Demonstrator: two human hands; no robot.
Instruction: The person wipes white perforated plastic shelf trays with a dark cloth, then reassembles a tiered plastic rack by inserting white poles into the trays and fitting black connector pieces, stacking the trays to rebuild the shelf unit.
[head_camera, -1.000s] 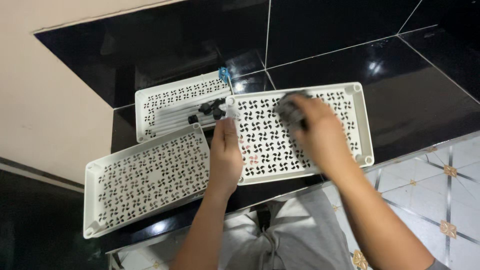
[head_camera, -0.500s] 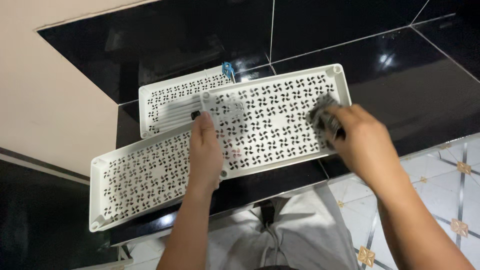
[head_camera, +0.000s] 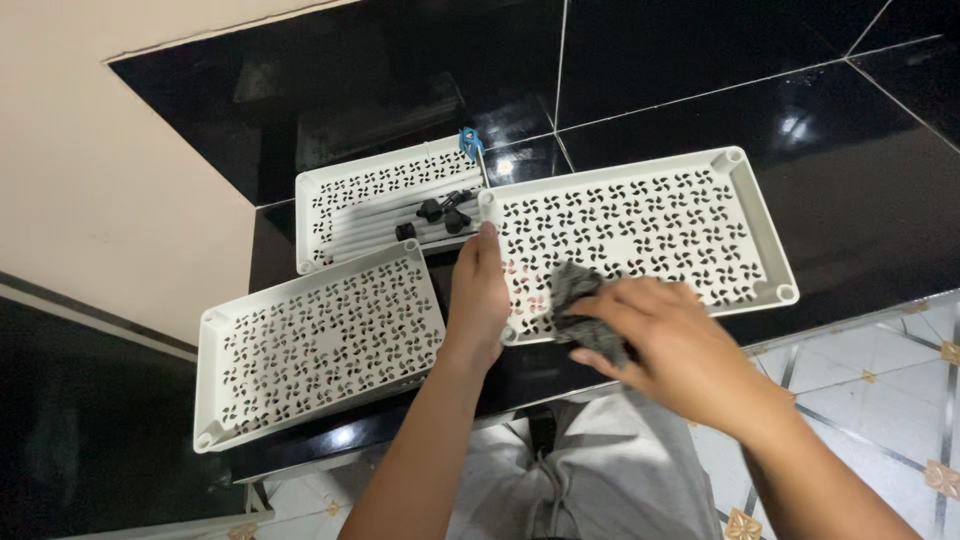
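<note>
A black tiled tabletop (head_camera: 700, 60) carries three white perforated trays. The right tray (head_camera: 640, 235) lies long axis left-right; the left hand (head_camera: 478, 295) presses flat on its near-left edge, fingers together. The right hand (head_camera: 665, 345), fingers clamped on a grey cloth (head_camera: 575, 300), sits at its near-left corner.

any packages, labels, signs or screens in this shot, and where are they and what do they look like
No packages, signs or screens in view.
Only possible label: a small patch of faint reddish marks on the white perforated tray, just right of the left hand and beside the grey cloth under the right hand; too small to tell.
</note>
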